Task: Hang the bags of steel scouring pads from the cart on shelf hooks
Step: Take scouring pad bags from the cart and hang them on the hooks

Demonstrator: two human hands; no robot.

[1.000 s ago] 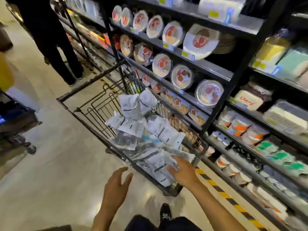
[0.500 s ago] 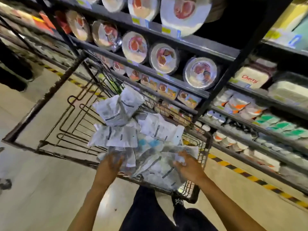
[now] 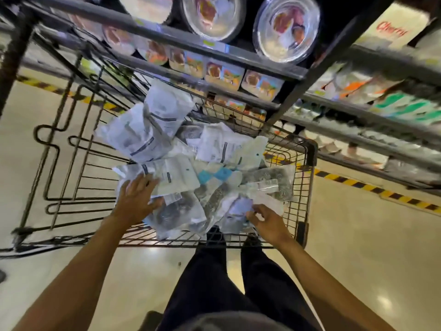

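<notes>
Box [image 3: 391, 32] marked "Cherry" beyond bags [image 3: 148, 130] with unreadable labels

1. A wire cart [image 3: 308, 163] stands beside the shelving [image 3: 191, 41]. Its near end holds a loose pile of bags of steel scouring pads [image 3: 214, 149].
2. The left hand [image 3: 136, 199] rests on the pile's left side, fingers spread.
3. The right hand [image 3: 267, 220], fingers curled, pinches a white bag [image 3: 238, 207] at the pile's near right.
4. Striped floor tape [image 3: 358, 185] runs along the shelving.

Wrapped plates [image 3: 286, 29], Cherry box [image 3: 391, 27], striped floor tape [image 3: 372, 187]
</notes>
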